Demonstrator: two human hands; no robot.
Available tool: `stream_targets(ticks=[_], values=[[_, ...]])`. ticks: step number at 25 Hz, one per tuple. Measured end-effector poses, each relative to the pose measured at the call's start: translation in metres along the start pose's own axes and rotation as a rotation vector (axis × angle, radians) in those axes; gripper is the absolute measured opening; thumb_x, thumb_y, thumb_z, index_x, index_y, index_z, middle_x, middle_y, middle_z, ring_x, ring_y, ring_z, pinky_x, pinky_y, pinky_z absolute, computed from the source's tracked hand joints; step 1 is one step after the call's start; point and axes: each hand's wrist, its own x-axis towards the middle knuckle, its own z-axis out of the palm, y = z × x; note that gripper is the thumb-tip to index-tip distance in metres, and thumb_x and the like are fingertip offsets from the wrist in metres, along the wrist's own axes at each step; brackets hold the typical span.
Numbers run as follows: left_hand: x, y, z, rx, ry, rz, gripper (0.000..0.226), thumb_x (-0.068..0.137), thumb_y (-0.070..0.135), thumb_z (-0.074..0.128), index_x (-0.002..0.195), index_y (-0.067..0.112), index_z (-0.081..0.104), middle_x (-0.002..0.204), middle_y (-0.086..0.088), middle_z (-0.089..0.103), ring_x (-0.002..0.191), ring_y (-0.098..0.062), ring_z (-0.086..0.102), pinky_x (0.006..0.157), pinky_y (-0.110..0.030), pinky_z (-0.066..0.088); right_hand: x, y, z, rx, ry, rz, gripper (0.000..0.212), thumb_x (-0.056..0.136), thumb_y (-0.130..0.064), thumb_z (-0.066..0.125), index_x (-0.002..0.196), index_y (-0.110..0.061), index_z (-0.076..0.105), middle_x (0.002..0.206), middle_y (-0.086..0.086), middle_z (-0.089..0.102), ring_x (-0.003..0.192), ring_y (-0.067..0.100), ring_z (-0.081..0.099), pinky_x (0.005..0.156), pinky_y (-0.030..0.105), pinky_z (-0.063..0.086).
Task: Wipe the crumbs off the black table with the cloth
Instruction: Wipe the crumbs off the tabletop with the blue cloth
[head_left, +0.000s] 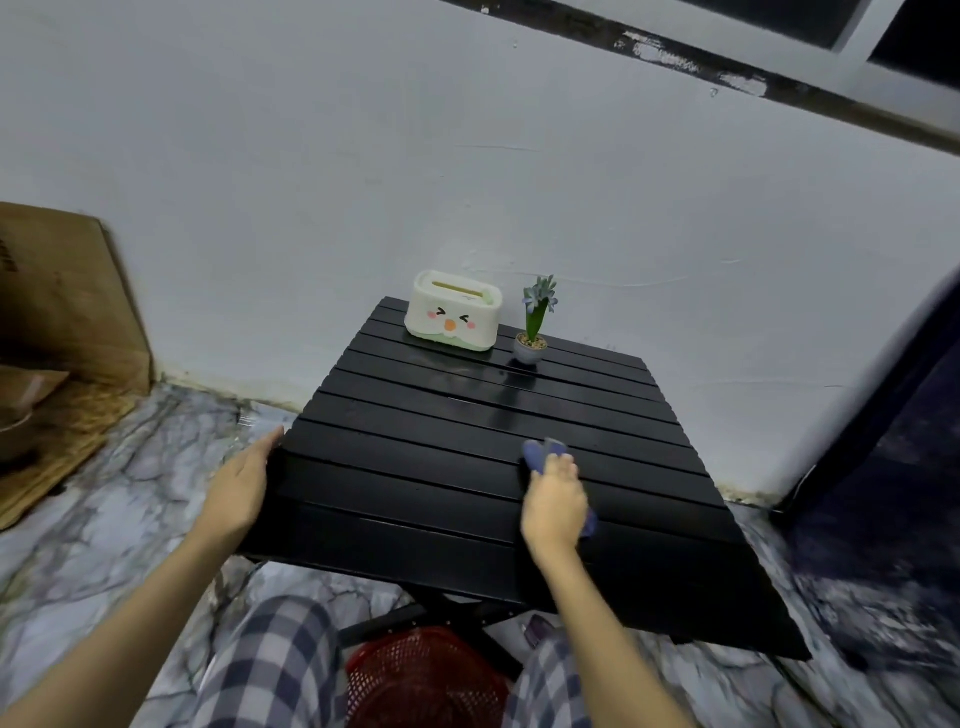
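Cloth (537, 453) is blue and bunched up under the right hand (555, 501), which is clenched around it and pressing it onto the black table (415, 467) toward the near right part of the slats. Left hand (240, 480) lies open and flat against the table's left edge, grasping nothing. Tissue box (453, 310) and little potted plant (534, 322) sit at the far end by the wall; can't make out any crumbs.

the tissue box (453, 310) and potted plant (535, 322) are sitting at the table's (415, 467) far edge, plant right of box; a basket (423, 675) is lying under the table's near edge.
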Motion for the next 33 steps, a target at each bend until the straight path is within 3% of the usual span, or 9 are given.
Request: stream_targets(ticks=[2,5,10,14,17,20,22,25,33], values=[[0.002,0.005,-0.003,-0.202,-0.080,-0.076,0.050,0.094,0.034,0.023,0.133,0.012,0.045,0.141,0.000,0.044,0.134,-0.020,0.037,0.110,-0.032,0.024,-0.019,-0.056,0.020,0.012,-0.124,-0.102,0.044,0.055,-0.010,0.084,0.095,0.003,0.070,0.099,0.021,0.073,0.089,0.031,0.071,0.070,0.039,0.059],[0.006,0.012,-0.010,-0.369,-0.165,-0.121,0.052,0.098,0.027,0.010,0.138,0.002,0.031,0.148,-0.009,0.034,0.140,-0.022,0.027,0.114,-0.030,0.017,-0.057,-0.117,0.043,0.067,-0.274,-0.272,0.045,0.073,-0.024,0.073,0.112,-0.004,0.064,0.119,0.015,0.065,0.110,0.024,0.063,0.092,0.034,0.051],[0.020,0.010,-0.012,-0.270,-0.204,-0.118,0.057,0.097,0.033,0.009,0.139,0.001,0.031,0.150,-0.014,0.031,0.141,-0.023,0.026,0.115,-0.033,0.014,-0.114,-0.165,0.042,0.101,-0.378,-0.506,0.035,0.068,-0.042,0.055,0.094,-0.026,0.073,0.101,-0.010,0.074,0.095,0.000,0.067,0.080,0.014,0.053],[0.025,0.018,-0.005,-0.141,-0.222,-0.104,0.053,0.098,0.031,0.013,0.137,0.003,0.036,0.148,-0.013,0.035,0.140,-0.022,0.028,0.115,-0.034,0.015,-0.141,-0.160,0.013,0.294,-0.655,-0.684,0.038,0.093,-0.023,0.037,0.127,-0.008,0.048,0.130,0.017,0.056,0.118,0.029,0.052,0.099,0.037,0.039],[0.026,0.018,0.001,-0.068,-0.199,0.012,0.043,0.097,0.021,0.024,0.132,0.004,0.044,0.143,-0.012,0.042,0.130,-0.020,0.039,0.106,-0.028,0.028,-0.127,-0.117,-0.017,0.770,-0.804,-0.266,0.037,0.090,-0.037,0.042,0.115,-0.012,0.056,0.113,0.015,0.067,0.095,0.015,0.064,0.085,0.031,0.047],[0.028,0.011,0.009,0.147,-0.160,0.184,0.037,0.096,0.016,0.035,0.130,0.009,0.048,0.141,-0.008,0.046,0.134,-0.021,0.038,0.112,-0.030,0.023,-0.076,-0.042,-0.053,1.216,-0.597,0.269,0.036,0.080,-0.036,0.062,0.087,-0.001,0.066,0.089,0.017,0.074,0.051,-0.004,0.063,0.054,0.006,0.047],[0.024,0.005,0.018,0.210,-0.164,0.241,0.037,0.095,0.016,0.038,0.130,0.016,0.049,0.141,-0.008,0.048,0.134,-0.022,0.038,0.111,-0.032,0.025,-0.018,0.030,-0.078,1.004,-0.266,0.426,0.048,0.083,-0.036,0.060,0.095,0.011,0.062,0.095,0.032,0.067,0.051,0.011,0.062,0.047,0.009,0.043],[0.012,-0.001,0.026,0.327,-0.147,0.318,0.037,0.095,0.017,0.040,0.130,0.021,0.050,0.138,-0.005,0.052,0.129,-0.022,0.044,0.103,-0.030,0.032,0.054,0.108,-0.104,0.411,0.059,0.400,0.037,0.096,-0.019,0.039,0.116,0.010,0.049,0.116,0.035,0.056,0.096,0.037,0.056,0.080,0.035,0.045],[0.010,-0.002,0.029,0.323,-0.131,0.353,0.039,0.096,0.023,0.034,0.133,0.024,0.045,0.140,0.002,0.049,0.127,-0.009,0.042,0.100,-0.020,0.028,0.112,0.058,-0.004,-0.031,0.026,0.210,0.029,0.094,-0.010,0.040,0.108,0.012,0.051,0.116,0.031,0.054,0.105,0.046,0.052,0.086,0.048,0.043]])
